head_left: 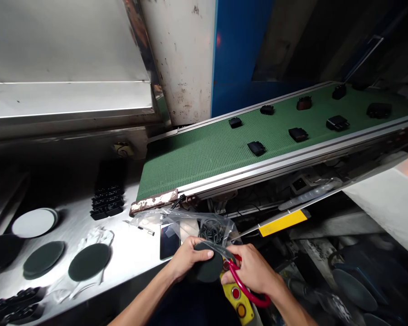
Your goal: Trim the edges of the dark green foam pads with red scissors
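Observation:
My left hand (187,258) is closed on a dark round disc (209,267), holding it by its left edge just above the table's front edge. My right hand (255,271) grips red-handled scissors (248,290), whose blades reach toward the disc's upper right edge. Under both hands lies a clear plastic bag (190,224) with black rubber bands (212,230) inside. A yellow control box with red and orange buttons (240,305) sits below my right hand.
More dark discs (88,261) and a white disc (34,222) lie on the steel table at left, near stacked black parts (107,201). A phone (169,242) lies by the bag. A green conveyor belt (207,149) carries several small black parts (256,148) up to the right.

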A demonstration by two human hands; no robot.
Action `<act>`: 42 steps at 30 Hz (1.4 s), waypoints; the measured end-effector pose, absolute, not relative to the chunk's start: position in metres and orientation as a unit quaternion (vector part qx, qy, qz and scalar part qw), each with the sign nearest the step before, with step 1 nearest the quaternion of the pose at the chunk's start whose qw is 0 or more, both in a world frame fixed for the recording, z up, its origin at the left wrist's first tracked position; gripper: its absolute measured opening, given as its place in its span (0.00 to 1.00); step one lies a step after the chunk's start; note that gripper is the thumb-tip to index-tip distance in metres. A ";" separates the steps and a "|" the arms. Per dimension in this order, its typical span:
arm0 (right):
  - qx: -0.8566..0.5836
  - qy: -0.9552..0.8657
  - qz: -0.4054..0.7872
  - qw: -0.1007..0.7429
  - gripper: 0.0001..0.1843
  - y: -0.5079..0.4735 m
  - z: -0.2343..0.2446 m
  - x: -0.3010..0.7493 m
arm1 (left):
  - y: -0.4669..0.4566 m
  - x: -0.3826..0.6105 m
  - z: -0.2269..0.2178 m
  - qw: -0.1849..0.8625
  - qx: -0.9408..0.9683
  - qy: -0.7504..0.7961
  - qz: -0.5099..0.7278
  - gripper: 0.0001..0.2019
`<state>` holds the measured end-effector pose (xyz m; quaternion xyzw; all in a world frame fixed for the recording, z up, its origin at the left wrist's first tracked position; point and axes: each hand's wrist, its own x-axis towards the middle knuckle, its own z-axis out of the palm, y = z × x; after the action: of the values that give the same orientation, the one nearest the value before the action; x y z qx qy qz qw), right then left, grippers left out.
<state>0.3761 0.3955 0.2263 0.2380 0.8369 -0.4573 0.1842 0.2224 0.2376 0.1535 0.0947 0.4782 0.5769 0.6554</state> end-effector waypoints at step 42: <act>0.253 0.862 -0.413 0.152 0.22 0.389 0.227 0.372 | 0.250 0.207 0.164 0.622 0.184 0.544 0.532 0.13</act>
<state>0.3719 0.3895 0.2274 0.2530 0.8617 -0.4128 0.1521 0.2069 0.2496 0.1643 0.1839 0.5441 0.5317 0.6225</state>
